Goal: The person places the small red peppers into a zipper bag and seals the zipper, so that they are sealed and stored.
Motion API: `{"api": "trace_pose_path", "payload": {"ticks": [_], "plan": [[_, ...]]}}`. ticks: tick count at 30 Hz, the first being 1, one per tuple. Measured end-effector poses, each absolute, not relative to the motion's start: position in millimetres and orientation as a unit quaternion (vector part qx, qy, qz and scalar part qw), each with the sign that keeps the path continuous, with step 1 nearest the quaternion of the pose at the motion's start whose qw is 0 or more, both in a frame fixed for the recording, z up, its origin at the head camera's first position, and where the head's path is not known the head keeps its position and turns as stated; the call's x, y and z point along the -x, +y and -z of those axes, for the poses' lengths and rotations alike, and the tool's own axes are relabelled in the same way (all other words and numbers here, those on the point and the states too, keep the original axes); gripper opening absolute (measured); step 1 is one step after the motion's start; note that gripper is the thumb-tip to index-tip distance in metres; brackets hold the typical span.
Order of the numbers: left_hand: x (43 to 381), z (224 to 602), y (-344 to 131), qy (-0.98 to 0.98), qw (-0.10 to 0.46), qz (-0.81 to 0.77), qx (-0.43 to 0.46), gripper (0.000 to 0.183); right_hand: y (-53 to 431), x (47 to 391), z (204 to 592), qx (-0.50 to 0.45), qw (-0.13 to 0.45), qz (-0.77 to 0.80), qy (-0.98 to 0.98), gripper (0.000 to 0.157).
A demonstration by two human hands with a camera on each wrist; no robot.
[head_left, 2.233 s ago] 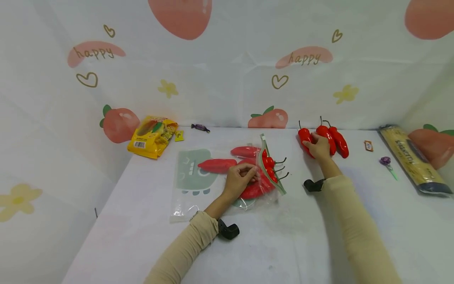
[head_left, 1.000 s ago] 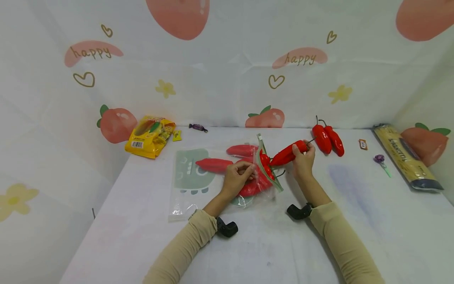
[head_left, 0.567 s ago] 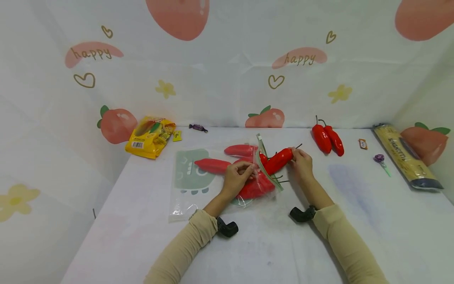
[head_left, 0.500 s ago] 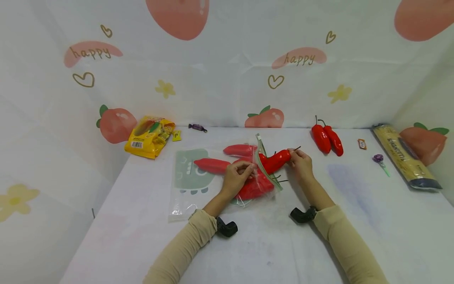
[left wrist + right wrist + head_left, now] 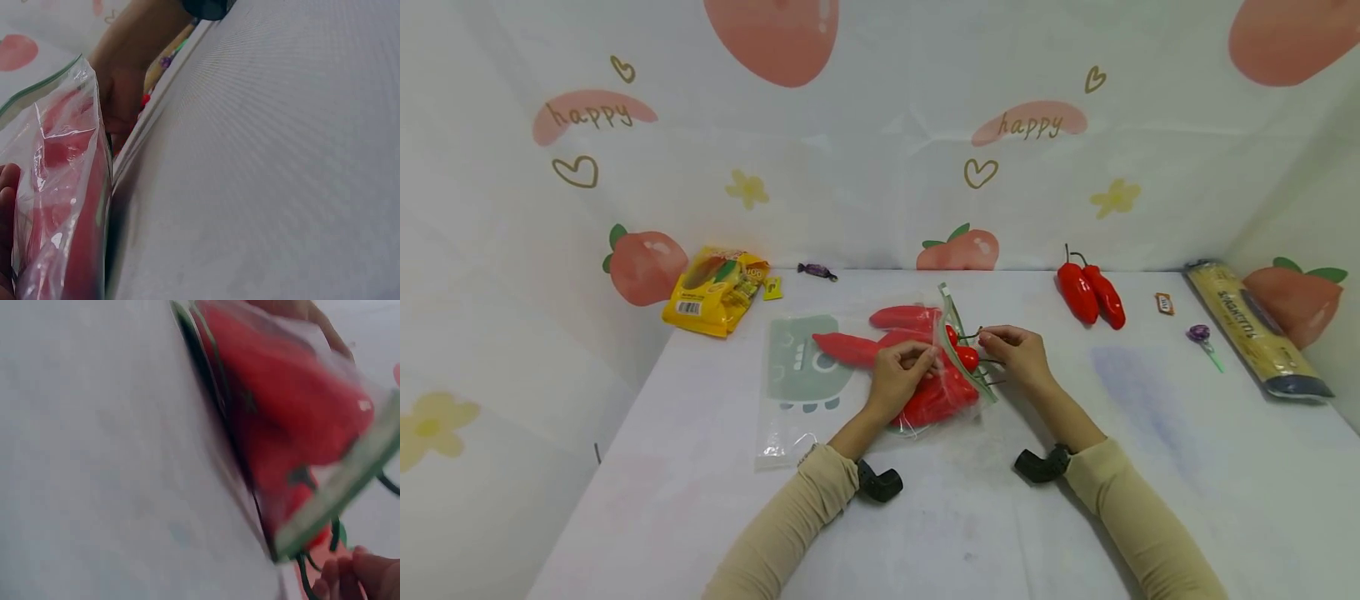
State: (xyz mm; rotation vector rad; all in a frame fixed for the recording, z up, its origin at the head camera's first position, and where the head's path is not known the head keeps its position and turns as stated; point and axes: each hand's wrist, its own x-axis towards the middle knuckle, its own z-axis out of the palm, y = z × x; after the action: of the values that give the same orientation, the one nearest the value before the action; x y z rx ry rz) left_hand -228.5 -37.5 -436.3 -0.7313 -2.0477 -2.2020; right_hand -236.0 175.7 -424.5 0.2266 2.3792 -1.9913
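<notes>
A clear zip bag point(image 5: 784, 440) with a green seal and a pale green cartoon print lies mid-table, its mouth facing right. Several red chili peppers point(image 5: 848, 350) are inside, some stems poking out past the seal. My left hand point(image 5: 897, 383) pinches the bag's upper film near the mouth. At the opening, my right hand point(image 5: 1021, 358) has thumb and fingertips together at the stem of a chili pepper point(image 5: 967, 358). The right wrist view shows those fingers point(image 5: 350, 578) bunched beside dark stems, partly cut off. Two more chili peppers point(image 5: 1090, 293) lie at the back right.
Back left, a yellow packet point(image 5: 715, 292) stands near a small yellow sachet point(image 5: 772, 288) and a purple wrapped candy point(image 5: 817, 272). Rightward lie an orange-and-white wrapped candy point(image 5: 1164, 303), a lollipop point(image 5: 1201, 335) and a spaghetti pack point(image 5: 1258, 329). A printed curtain point(image 5: 865, 167) backs the table.
My right hand took one chili pepper from the back-right group, brought it left and slid it through the bag's mouth. My left hand has kept its place on the bag.
</notes>
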Motion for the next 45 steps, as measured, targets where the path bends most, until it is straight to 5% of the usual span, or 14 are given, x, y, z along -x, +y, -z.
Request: {"api": "trace_pose_path", "payload": {"ticks": [6, 13, 24, 36, 45], "plan": [[228.6, 437.9, -38.4, -0.657, 0.023, 0.715, 0.237, 0.021, 212.7, 251.0, 402.7, -0.073, -0.049, 0.738, 0.669, 0.045], [225.6, 436.6, -37.7, -0.662, 0.007, 0.710, 0.238, 0.021, 276.1, 284.1, 394.9, -0.157, -0.143, 0.654, 0.726, 0.050], [211.3, 417.6, -38.9, -0.662, -0.019, 0.700, 0.268, 0.016, 302.5, 300.9, 401.1, -0.194, -0.092, 0.534, 0.818, 0.057], [212.4, 418.7, -37.6, -0.656, -0.018, 0.707, 0.263, 0.016, 296.2, 306.2, 413.4, -0.184, -0.119, 0.435, 0.874, 0.048], [213.7, 417.3, -39.3, -0.659, -0.013, 0.707, 0.257, 0.016, 294.9, 309.9, 415.6, -0.153, -0.052, 0.395, 0.904, 0.056]]}}
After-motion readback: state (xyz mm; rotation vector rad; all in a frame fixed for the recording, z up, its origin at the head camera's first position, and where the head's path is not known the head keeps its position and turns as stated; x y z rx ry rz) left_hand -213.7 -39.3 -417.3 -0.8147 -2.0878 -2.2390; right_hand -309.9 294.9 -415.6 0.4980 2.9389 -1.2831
